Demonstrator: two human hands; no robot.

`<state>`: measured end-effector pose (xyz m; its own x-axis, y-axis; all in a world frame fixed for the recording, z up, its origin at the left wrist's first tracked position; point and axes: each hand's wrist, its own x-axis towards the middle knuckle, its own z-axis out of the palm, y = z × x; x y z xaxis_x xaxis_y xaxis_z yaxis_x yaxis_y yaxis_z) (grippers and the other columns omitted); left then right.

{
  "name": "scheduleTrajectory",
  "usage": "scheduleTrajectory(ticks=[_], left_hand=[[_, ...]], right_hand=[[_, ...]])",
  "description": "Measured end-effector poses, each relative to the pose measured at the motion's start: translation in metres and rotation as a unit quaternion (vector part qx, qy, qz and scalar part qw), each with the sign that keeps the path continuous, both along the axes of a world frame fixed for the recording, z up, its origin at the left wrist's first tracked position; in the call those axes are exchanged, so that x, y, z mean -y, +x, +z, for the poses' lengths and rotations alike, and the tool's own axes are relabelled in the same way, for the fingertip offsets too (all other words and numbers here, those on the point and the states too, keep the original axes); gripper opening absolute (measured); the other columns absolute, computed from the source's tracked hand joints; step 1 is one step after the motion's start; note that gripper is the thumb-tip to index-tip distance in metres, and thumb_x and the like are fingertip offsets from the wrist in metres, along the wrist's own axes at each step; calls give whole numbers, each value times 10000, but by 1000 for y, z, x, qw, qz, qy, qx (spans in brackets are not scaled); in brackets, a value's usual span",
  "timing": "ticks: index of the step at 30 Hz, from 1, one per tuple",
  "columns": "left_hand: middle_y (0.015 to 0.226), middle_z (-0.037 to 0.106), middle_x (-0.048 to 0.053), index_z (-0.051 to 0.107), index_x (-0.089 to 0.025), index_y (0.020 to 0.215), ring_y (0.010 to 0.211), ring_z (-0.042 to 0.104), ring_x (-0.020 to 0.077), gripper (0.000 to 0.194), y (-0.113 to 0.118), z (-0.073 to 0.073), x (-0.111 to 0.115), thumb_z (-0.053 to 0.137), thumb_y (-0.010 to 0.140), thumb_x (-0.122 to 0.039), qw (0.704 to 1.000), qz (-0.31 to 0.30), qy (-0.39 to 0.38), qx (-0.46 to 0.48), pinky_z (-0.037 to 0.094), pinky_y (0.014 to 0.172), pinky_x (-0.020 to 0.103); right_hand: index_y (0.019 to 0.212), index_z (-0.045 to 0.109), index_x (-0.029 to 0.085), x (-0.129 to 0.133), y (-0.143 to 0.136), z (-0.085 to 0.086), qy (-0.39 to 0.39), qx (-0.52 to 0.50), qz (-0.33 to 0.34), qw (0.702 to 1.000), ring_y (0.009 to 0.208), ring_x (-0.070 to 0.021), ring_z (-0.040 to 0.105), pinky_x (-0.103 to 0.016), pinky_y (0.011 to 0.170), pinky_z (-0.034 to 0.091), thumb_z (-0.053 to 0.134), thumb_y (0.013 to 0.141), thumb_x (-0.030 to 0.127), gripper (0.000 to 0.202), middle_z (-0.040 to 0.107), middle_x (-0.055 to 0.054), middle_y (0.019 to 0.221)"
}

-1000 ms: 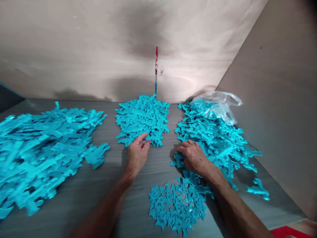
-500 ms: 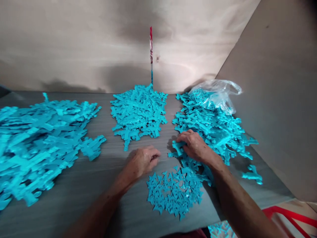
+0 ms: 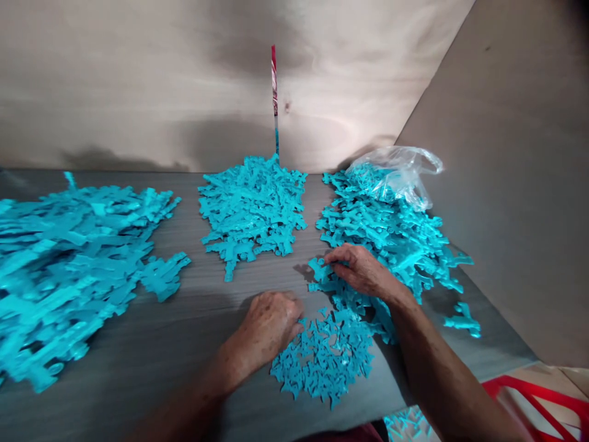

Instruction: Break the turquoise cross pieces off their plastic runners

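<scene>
My right hand [image 3: 361, 268] pinches a flat turquoise toy-gun-shaped piece [image 3: 317, 269] at the front of the right pile. My left hand [image 3: 271, 320] is closed, knuckles up, at the upper left edge of a heap of small pointed turquoise bits [image 3: 324, 362]. Its fingertips touch or hover over that edge, and whatever they hold is hidden. More turquoise pieces lie under my right hand and wrist, between the right pile [image 3: 372, 224] and the small bits.
A middle pile [image 3: 253, 205] and a large left pile [image 3: 83, 245] of turquoise pieces lie on the grey table [image 3: 193, 344]. A clear plastic bag [image 3: 409, 175] rests on the right pile. Wooden panels [image 3: 138, 73] stand behind and right. A red frame [image 3: 529, 393] is at lower right.
My left hand has moved down and slightly right to the small bits, its fingers more curled. My right hand still has the turquoise piece, shifted slightly. The whole view has drifted left.
</scene>
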<state>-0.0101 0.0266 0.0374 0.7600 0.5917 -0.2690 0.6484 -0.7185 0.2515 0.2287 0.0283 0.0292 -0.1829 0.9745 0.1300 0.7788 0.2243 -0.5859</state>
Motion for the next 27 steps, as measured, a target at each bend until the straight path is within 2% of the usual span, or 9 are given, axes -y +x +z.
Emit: scheduleTrajectory(ticks=[2, 7, 12, 16, 19, 22, 27], left_hand=[[871, 731, 65, 702, -192, 810, 812, 706, 276, 102, 2, -3, 1, 622, 854, -238, 1000, -7, 2, -3, 493, 675, 335], [850, 721, 69, 692, -187, 795, 771, 701, 253, 209, 4, -12, 4, 507, 894, -176, 1000, -17, 8, -5, 503, 671, 330], [873, 701, 70, 676, -185, 822, 799, 689, 258, 230, 4, -17, 9, 463, 890, -131, 999, -26, 20, 19, 508, 696, 353], [861, 695, 71, 672, -180, 810, 789, 685, 247, 236, 3, -14, 6, 457, 899, -142, 1000, -7, -4, 17, 498, 689, 339], [889, 697, 56, 689, -201, 867, 826, 687, 243, 185, -1, -11, 1, 510, 910, -219, 999, 3, -34, 36, 493, 702, 329], [957, 701, 61, 693, -220, 958, 899, 684, 266, 148, -4, -9, 0, 648, 843, -300, 998, -9, -41, 49, 495, 744, 341], [953, 702, 72, 693, -211, 889, 912, 677, 278, 91, 1, -9, 7, 668, 809, -247, 999, -13, -32, 36, 485, 771, 354]], right_hand=[[973, 760, 242, -1, 1, 1, -33, -13, 27, 999, 898, -206, 711, -297, 808, 532, 560, 789, 75, 319, 773, -12, 949], [982, 754, 233, -3, 4, 0, -79, -67, 18, 994, 842, -198, 708, -302, 786, 543, 561, 774, 59, 332, 770, -5, 909], [973, 742, 224, -3, 5, -4, -84, -100, 24, 991, 811, -171, 689, -287, 760, 523, 553, 775, 66, 317, 757, 5, 889], [979, 738, 218, -2, 4, -3, -85, -103, 12, 991, 747, -150, 659, -273, 717, 499, 554, 766, 77, 315, 745, 13, 840], [975, 738, 210, -1, 3, -1, -92, -105, -3, 990, 718, -144, 644, -272, 701, 485, 554, 765, 81, 308, 741, 10, 820], [971, 734, 198, 0, 2, 1, -104, -116, -10, 988, 708, -144, 636, -267, 677, 475, 548, 767, 84, 299, 739, 5, 813], [965, 731, 198, 1, 1, 1, -98, -124, -3, 987, 720, -149, 639, -269, 681, 473, 547, 757, 86, 299, 737, 5, 822]])
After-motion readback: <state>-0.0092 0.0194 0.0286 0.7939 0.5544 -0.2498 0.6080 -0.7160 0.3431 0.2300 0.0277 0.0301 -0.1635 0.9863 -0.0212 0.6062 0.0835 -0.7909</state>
